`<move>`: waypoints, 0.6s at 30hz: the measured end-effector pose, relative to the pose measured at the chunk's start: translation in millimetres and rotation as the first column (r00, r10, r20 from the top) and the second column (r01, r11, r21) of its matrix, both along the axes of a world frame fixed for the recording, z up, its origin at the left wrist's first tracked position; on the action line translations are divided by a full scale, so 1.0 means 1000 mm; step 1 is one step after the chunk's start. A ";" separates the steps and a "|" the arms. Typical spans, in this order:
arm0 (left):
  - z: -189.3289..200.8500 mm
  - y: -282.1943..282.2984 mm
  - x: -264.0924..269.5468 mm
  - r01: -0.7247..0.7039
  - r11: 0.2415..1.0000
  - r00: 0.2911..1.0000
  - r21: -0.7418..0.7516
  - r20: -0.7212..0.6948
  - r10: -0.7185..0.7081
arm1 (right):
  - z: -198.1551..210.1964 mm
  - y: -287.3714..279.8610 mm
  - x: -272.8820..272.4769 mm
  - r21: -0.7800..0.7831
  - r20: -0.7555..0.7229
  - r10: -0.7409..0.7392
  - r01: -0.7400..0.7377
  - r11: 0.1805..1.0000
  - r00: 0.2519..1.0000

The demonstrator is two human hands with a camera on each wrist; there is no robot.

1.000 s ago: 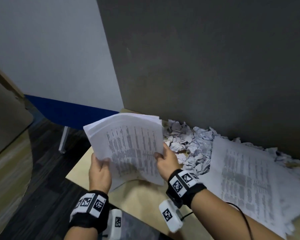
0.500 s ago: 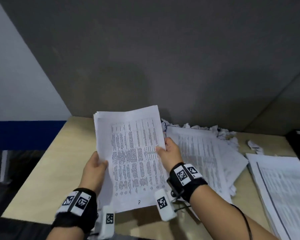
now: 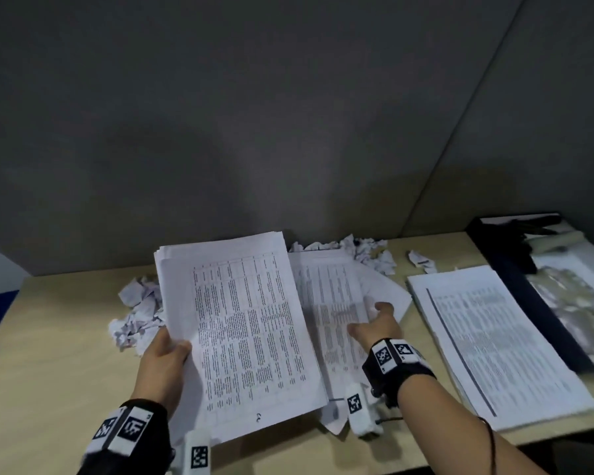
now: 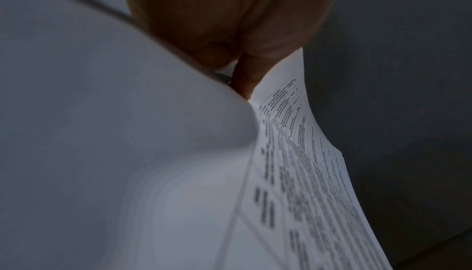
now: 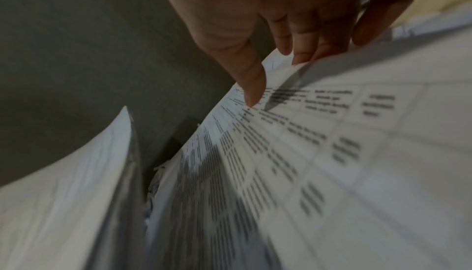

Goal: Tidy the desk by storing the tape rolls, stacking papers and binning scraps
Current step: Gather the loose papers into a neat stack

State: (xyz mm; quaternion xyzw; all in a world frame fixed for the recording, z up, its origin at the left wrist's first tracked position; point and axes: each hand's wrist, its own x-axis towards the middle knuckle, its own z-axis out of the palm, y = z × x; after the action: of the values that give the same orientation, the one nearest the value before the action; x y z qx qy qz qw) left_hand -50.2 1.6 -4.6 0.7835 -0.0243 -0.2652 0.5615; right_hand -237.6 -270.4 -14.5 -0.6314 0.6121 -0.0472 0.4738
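1. Two hands share the paper-stacking step: the left hand (image 3: 163,363) grips a held sheaf (image 3: 240,323), fingers (image 4: 245,80) and thumb curled round its left edge, raised above the worktop (image 3: 48,354).
2. At 3 o'clock of it, the right hand (image 3: 374,325) pinches loose sheets (image 3: 326,303) lying on the worktop.
3. Next move, probably: lift them onto the sheaf, then carry all to the neat stack (image 3: 494,337) further at 3 o'clock.
4. Crumpled scraps (image 3: 136,313) remain at 9 o'clock.
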 end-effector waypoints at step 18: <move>0.015 -0.072 -0.018 0.054 0.994 0.986 -0.099 -0.153 -0.069 | 0.027 -0.007 0.000 0.133 0.476 0.027 -0.102 0.986 0.879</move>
State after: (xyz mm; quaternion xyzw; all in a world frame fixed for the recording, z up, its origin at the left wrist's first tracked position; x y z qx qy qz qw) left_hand -68.0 -70.2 9.9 0.7315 -0.0170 -0.3417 0.5898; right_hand -238.1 -277.0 12.1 -0.5825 0.4584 -0.1366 0.6572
